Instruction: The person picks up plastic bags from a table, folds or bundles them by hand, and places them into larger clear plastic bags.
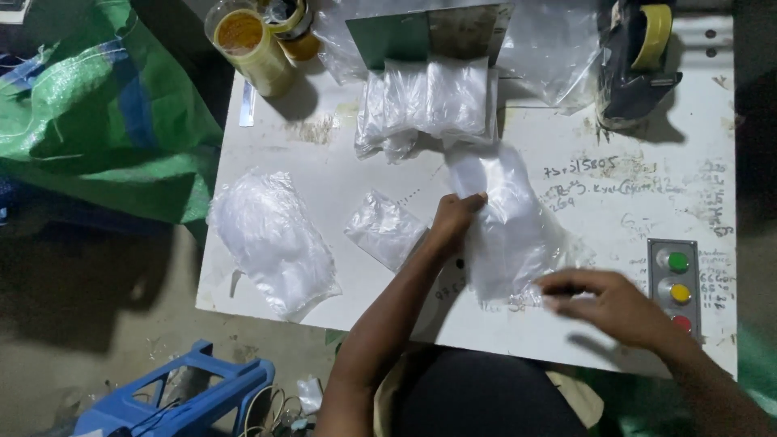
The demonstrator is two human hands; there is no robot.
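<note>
Left hand [455, 217] pinching the upper left edge of a clear, crinkled plastic bag [508, 231] lying flat mid-worktop. Right hand [607, 301] blurred, fingers spread and loose just beside the bag's lower right corner, gripping nothing that can be made out. White, scribbled-on worktop [340, 174] underneath. Left of the bag: a small clear packet of white material [384, 229], touching the left forearm; farther left, a larger bulging clear bag of white contents [273, 240]. Above the bag: a stack of folded clear bags [429, 105] against a green metal stand [409, 36]. Right of the bag: a grey button box with green, yellow and red buttons [676, 285]. Far above right: a dark tape dispenser with a yellow roll [639, 61].
</note>
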